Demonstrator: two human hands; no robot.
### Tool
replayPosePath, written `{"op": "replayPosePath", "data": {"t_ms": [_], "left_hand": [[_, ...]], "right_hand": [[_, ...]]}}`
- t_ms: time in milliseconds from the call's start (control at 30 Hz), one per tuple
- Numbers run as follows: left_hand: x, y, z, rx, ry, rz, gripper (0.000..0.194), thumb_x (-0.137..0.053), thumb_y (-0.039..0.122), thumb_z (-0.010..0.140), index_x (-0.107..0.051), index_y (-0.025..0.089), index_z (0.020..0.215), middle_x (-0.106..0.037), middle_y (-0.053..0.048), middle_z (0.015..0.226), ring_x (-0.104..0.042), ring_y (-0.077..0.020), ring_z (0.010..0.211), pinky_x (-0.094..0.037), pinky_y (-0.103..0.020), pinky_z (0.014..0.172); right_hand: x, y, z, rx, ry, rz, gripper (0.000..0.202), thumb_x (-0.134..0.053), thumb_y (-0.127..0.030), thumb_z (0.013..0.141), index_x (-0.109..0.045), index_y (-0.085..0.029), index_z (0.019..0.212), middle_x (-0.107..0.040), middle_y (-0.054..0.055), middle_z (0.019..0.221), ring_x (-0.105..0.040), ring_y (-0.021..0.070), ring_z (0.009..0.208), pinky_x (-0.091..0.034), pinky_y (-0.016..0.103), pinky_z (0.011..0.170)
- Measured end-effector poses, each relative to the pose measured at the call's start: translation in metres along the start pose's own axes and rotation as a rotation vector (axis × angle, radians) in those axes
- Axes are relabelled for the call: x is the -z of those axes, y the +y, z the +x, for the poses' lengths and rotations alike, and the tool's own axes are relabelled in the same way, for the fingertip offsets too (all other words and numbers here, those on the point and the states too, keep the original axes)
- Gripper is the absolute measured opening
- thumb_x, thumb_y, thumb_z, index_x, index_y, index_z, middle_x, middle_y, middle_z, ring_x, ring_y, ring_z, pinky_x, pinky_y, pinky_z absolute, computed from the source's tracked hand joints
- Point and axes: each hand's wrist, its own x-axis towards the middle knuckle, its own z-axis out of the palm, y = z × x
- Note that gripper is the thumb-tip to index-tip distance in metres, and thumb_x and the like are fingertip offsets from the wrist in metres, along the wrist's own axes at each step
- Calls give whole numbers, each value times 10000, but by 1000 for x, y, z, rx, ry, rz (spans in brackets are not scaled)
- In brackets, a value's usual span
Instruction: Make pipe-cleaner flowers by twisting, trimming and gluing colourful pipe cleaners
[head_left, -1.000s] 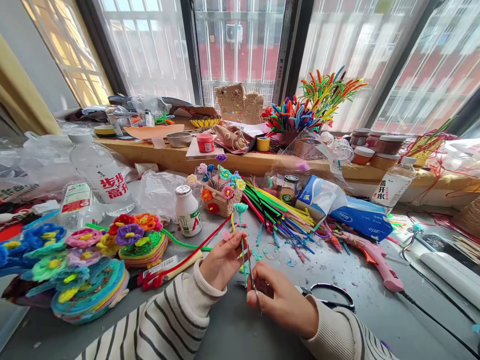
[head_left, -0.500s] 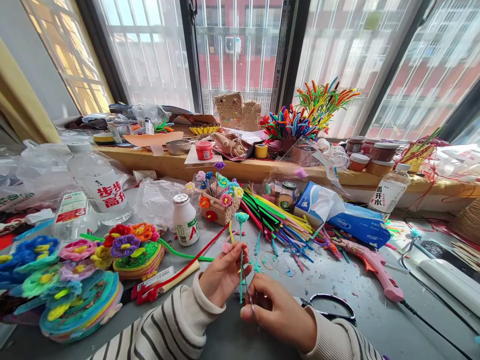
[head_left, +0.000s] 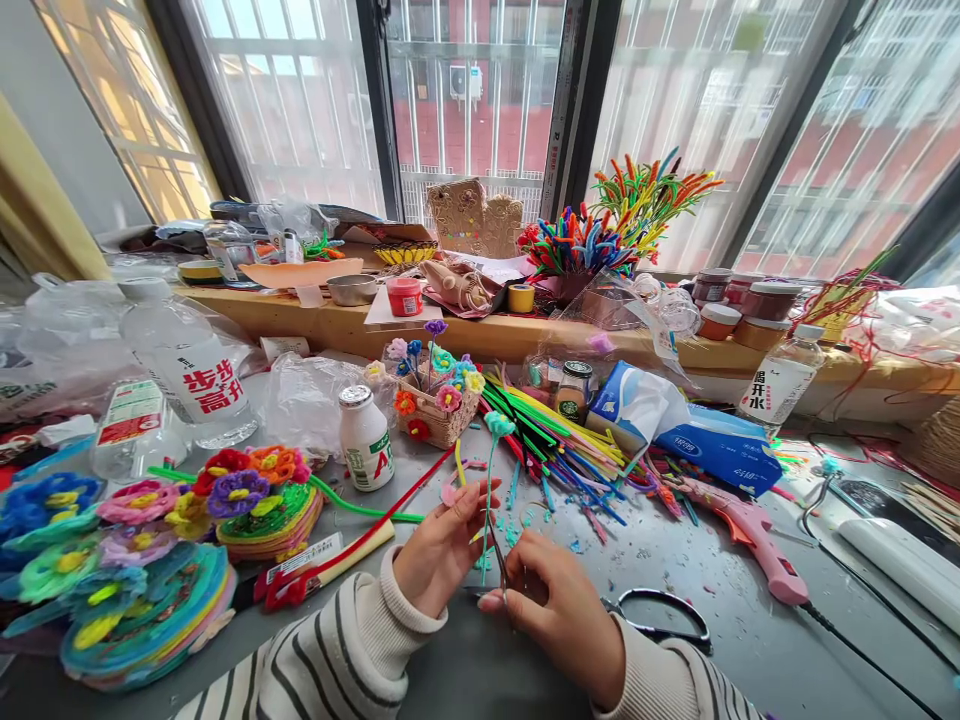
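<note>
A small turquoise flower (head_left: 499,424) tops a thin turquoise stem, which stands nearly upright between my hands. My left hand (head_left: 444,550) pinches this stem below the bloom, thumb against fingertips. My right hand (head_left: 559,600) is closed on thin dark metal tweezers (head_left: 498,548), their tips close to the stem under my left fingers. The stem's lower end hangs left of my right thumb. Turquoise scraps lie on the grey table (head_left: 660,560) behind the hands.
Black-handled scissors (head_left: 664,615) and a pink glue gun (head_left: 757,540) lie right. Behind are a basket of small flowers (head_left: 435,415), a white bottle (head_left: 365,440) and loose pipe cleaners (head_left: 555,435). Fuzzy flower discs (head_left: 150,610) fill the left; a tissue pack (head_left: 716,448) lies back right.
The flower has moved slightly right and up, its stem now leaning a little. My right hand has shifted slightly, and the tweezers are more upright beside the stem.
</note>
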Motion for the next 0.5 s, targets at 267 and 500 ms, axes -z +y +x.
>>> {"op": "replayPosePath", "data": {"t_ms": [267,500], "left_hand": [[-2,-6,2,-138,11,307,216,-622,313,545,-521,142,629,-518,33,485,-436,-61,468,-296,-186,440],[2,-5,3,-137,-40,452,211,-623,291,540,-505,122,587,-535,20,472,-429,-60,439,-318,-205,475]], "right_hand": [[10,3,4,2,85,-66,263,-548,-351,643,-421,-156,518,-401,-37,547,-360,82,506,-278,192,477],[11,3,4,-7,91,-88,271,-547,-355,640,-411,-157,514,-399,-34,545,-365,86,513,-279,197,482]]}}
